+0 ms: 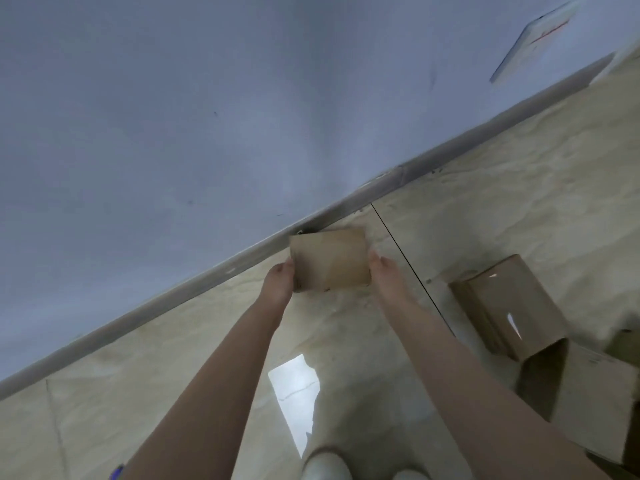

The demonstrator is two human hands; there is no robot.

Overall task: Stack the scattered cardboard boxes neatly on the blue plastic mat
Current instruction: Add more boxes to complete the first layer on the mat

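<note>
- Wall (156, 116) — pale blue-grey, filling the view from 9 to 12 o'clock. A grey skirting board (194, 289) runs along its foot, slanting from 8 o'clock up to 2 o'clock.
- Left hand (278, 282) grips the left end of the small cardboard box. The thumb lies on the near face and the fingers are hidden behind.
- Tiled floor (138, 393), beige and glossy, with a bright patch of reflected light (294, 393) at 6 o'clock of the box.
- Small cardboard box (330, 259) — held between both hands near mid-view, in front of the skirting board, broad face toward the camera, blurred.
- Pale shoes (325, 465) at the 6 o'clock edge.
- Right hand (384, 271) clasps the box's right end, thumb on top.
- Taped box (509, 306) lies on the floor at 4 o'clock of the held box, well apart from it.
- Wall sign (533, 39) at 1 o'clock, too blurred to read.
- Open box (588, 403) sits just beside the taped box, at its 5 o'clock.
</note>
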